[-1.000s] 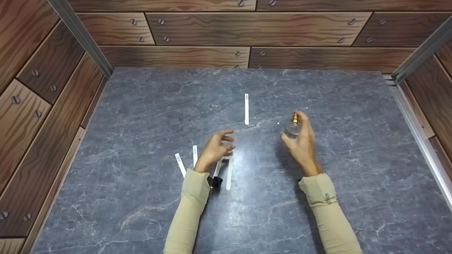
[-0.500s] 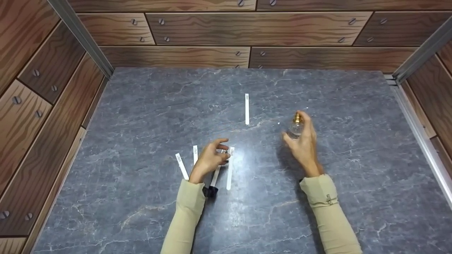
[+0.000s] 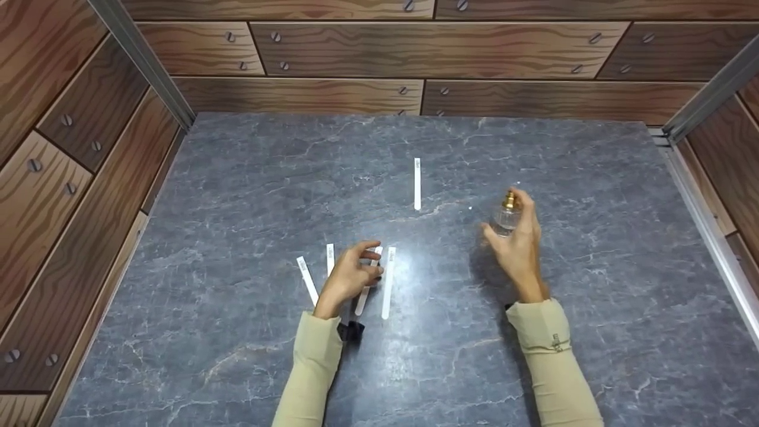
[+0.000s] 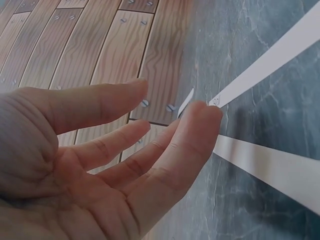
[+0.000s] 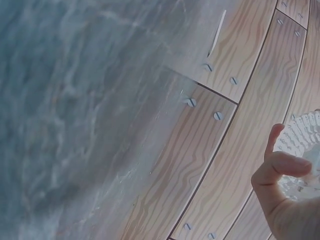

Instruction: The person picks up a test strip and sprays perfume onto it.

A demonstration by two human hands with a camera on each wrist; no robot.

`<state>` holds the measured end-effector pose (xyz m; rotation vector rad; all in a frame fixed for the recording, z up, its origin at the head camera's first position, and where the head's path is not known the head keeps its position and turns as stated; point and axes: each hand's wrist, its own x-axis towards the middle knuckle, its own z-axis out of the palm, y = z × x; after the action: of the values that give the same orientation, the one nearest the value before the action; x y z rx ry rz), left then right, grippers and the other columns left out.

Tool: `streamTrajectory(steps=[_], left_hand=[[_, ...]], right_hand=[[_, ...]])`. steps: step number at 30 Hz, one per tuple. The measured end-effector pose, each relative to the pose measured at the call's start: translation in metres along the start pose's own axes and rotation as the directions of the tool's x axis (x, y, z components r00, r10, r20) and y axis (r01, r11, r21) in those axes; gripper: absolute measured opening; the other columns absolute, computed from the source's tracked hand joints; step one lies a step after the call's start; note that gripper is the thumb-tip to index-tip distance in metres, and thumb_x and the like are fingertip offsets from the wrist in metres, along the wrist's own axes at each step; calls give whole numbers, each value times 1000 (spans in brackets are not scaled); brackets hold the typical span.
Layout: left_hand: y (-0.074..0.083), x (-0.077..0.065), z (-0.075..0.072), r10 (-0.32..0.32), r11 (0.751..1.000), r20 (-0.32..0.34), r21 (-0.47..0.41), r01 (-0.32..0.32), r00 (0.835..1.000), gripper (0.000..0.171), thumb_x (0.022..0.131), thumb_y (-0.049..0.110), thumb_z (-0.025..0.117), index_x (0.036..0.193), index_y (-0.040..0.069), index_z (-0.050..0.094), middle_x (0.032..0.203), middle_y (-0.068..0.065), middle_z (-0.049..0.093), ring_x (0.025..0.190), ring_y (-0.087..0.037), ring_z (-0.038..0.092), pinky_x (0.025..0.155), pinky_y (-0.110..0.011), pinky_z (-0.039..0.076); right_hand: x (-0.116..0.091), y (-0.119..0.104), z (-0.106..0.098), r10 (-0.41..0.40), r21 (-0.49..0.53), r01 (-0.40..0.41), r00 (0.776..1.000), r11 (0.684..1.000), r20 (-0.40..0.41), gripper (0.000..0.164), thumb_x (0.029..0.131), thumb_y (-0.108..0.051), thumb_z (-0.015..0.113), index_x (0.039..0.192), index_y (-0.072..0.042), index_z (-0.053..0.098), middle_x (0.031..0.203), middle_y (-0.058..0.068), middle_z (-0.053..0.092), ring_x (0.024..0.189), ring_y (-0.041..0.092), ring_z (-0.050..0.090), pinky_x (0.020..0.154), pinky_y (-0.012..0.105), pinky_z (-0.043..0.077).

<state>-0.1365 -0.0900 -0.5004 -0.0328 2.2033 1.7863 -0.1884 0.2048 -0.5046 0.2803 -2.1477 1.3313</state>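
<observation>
In the head view, my right hand (image 3: 520,255) grips a clear glass perfume bottle (image 3: 505,220) with a gold spray top, index finger at the top. The bottle's ribbed glass (image 5: 306,132) fills the right edge of the right wrist view. My left hand (image 3: 350,276) hovers with loosely bent fingers over a white paper strip (image 3: 362,301), holding nothing. Another white strip (image 3: 388,284) lies just right of that hand. In the left wrist view, gaps show between thumb and fingers, and two strips lie beyond the fingertips, one a wide white strip (image 4: 275,167).
Left of my left hand lie two more strips, an upright one (image 3: 330,258) and a slanted one (image 3: 307,279), partly covered by hand and sleeve. A single strip (image 3: 417,184) lies farther back on the grey marbled table (image 3: 267,178). Wood-patterned walls (image 3: 332,50) enclose the table.
My left hand has moved nearer to me and slightly left, uncovering the tops of two strips. My right hand has shifted slightly right with the perfume bottle. The strips stay put.
</observation>
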Motion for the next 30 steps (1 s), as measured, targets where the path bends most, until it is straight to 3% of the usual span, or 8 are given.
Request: streamTrajectory(steps=[3, 5, 14, 25, 30], left_hand=[[-1, -2, 0, 0, 1000, 0, -14, 0, 1000, 54, 92, -13, 59, 144, -8, 48, 125, -29, 58, 101, -39, 69, 77, -37, 61], [-1, -3, -1, -6, 1000, -3, -24, 6, 1000, 54, 92, -14, 59, 144, -8, 48, 125, -28, 58, 101, -39, 68, 78, -37, 61], [-2, -7, 0, -11, 1000, -8, -10, 11, 1000, 51, 92, -12, 61, 142, -8, 50, 124, -27, 59, 100, -38, 69, 76, -38, 61], [-7, -10, 13, -2, 999, -52, 40, 4, 999, 50, 89, -12, 64, 138, -7, 56, 119, -25, 63, 94, -29, 71, 71, -36, 62], [-9, -13, 16, 11, 997, -62, 77, -6, 998, 51, 88, -14, 65, 138, -7, 56, 118, -25, 63, 94, -31, 71, 69, -35, 62]], right_hand=[[-3, 0, -1, 7, 9, -7, 1000, 1000, -21, 74, 73, 19, 77, 137, 6, 44, 127, 28, 55, 111, 39, 56, 95, 28, 46], [-4, -2, -1, 13, 17, -12, 999, 1000, -33, 74, 73, 18, 78, 137, 6, 44, 127, 28, 56, 112, 39, 56, 95, 24, 44], [-9, -3, -3, 27, -1, -27, 998, 1000, -56, 73, 72, 17, 78, 136, 6, 45, 124, 31, 57, 114, 41, 55, 98, 46, 44], [-8, -5, -7, 33, -14, -33, 999, 999, -33, 73, 74, 13, 78, 137, 7, 43, 124, 34, 56, 113, 43, 55, 99, 45, 44], [-7, -6, -9, 64, -9, -65, 997, 998, -45, 74, 73, 14, 79, 137, 6, 44, 127, 34, 55, 116, 44, 54, 102, 53, 44]])
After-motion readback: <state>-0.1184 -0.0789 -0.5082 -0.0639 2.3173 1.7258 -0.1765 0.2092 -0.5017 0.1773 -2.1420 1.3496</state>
